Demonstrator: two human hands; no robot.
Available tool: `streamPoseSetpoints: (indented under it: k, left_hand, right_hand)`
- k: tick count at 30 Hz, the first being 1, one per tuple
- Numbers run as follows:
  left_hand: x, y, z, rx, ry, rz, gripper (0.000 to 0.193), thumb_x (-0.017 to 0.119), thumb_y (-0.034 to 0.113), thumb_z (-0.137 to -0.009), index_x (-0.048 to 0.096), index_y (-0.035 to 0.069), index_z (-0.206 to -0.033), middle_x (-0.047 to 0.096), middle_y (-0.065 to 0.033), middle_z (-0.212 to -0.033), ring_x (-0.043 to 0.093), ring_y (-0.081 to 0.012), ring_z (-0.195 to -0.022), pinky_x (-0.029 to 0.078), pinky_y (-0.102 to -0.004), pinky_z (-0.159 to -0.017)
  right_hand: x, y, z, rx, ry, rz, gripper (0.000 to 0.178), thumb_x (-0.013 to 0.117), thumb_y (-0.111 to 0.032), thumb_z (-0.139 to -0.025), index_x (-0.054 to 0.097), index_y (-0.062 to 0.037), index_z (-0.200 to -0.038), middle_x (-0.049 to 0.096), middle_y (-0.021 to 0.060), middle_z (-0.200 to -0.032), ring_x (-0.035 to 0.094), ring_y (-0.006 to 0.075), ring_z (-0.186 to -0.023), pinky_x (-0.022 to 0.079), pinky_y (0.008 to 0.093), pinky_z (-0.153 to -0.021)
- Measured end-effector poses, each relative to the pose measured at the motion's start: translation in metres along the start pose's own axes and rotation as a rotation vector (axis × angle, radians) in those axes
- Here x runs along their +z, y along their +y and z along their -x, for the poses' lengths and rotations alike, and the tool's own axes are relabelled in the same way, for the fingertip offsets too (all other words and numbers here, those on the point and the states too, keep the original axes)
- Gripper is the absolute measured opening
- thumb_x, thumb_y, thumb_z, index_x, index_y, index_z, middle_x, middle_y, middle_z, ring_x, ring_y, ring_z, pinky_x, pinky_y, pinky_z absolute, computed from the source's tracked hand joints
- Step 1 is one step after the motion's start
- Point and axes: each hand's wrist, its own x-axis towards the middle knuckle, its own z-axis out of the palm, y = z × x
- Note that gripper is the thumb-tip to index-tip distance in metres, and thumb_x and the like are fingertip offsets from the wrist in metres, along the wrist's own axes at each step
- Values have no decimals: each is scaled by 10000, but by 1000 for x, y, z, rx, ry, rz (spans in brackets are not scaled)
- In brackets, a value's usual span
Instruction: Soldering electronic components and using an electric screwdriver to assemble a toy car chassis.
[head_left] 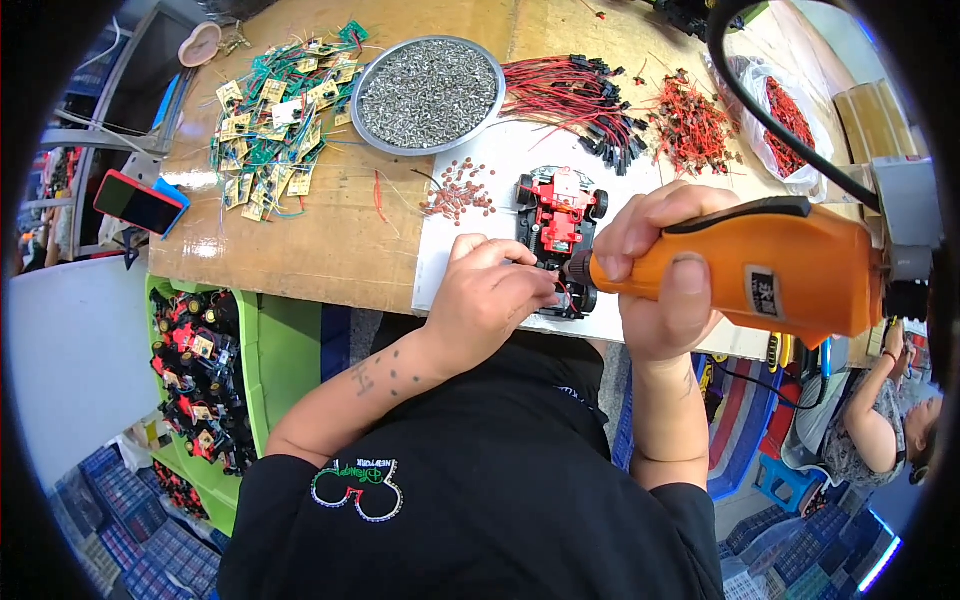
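A toy car chassis (562,222), red and black with small wheels, lies on a white board (436,262) at the table's front edge. My left hand (478,300) is closed at its near left end, fingertips gripping the chassis. Whether a small part is also between those fingertips I cannot tell. Wrapped in my right hand (665,300) is an orange power screwdriver (800,255), held level. Its dark nose reaches the near part of the chassis beside my left fingertips; the bit's end is hidden.
A metal bowl of screws (430,95) stands beyond, between wired circuit boards (275,120) and red-black connector leads (570,95). Brown discs (462,192) lie left of the chassis. A green crate (255,400) holds more chassis. A black cable (780,110) arches at right; another person (870,420) sits beyond.
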Motion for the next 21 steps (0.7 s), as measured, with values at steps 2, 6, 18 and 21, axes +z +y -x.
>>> streamPoseSetpoints:
  k: [2,6,18,21]
  left_hand:
    - [-1,1,-2,7,6,-11,163,781,168,-697,662,109,-792,708,46,-842,619,-157,-863,384,-355,-775]
    - [0,0,0,-26,-12,0,171,787,181,-678,661,117,-774,679,53,-798,612,-167,-867,376,-366,-790]
    - [-10,7,-19,-50,-52,-170,246,822,306,-606,644,151,-678,622,52,-748,561,-204,-926,324,-432,-870]
    - [-6,6,-15,-21,-26,-193,254,823,307,-607,641,149,-686,622,55,-751,559,-201,-930,325,-443,-871]
  right_hand:
    - [0,5,3,-28,17,42,395,628,-366,-893,478,-27,-1031,475,71,-774,486,148,-584,441,308,-529]
    - [3,1,2,-20,34,-43,358,636,-295,-877,504,-11,-1052,521,66,-769,516,138,-589,450,282,-549]
    - [15,-40,-3,89,26,-154,491,592,-481,-900,471,-32,-1055,472,65,-778,482,135,-553,419,281,-512]
    - [15,-36,-1,70,24,-173,502,598,-494,-895,470,-34,-1048,469,64,-776,480,134,-550,418,281,-507]
